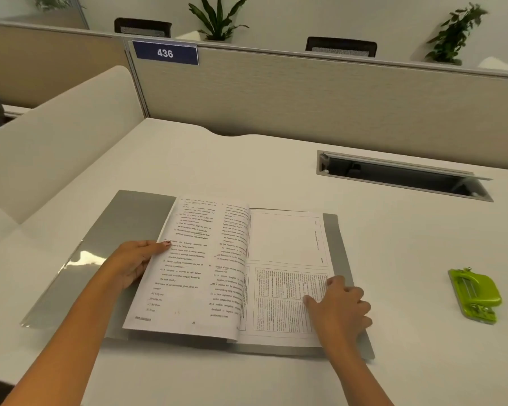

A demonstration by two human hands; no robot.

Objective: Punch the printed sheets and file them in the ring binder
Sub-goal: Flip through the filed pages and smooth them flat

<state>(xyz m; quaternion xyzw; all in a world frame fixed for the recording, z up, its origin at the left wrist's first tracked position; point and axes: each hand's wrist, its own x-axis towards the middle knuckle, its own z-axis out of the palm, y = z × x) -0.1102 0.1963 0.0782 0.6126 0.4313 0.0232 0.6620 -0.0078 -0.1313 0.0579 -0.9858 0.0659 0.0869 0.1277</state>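
— Why do we hold the white printed sheets [194,265] this way?

— Our left hand [135,265] grips their 9 o'clock edge, thumb on top, to square them over the open flat grey plastic ring binder [135,212]. Our right hand [340,306] rests bent-fingered at 4 o'clock, steadying the pages. Whether it pinches them, we cannot tell.

— Room to move?

— Plenty. The lime-green plastic hole punch [474,294] lies well apart at 3 o'clock on the white desk [276,171].
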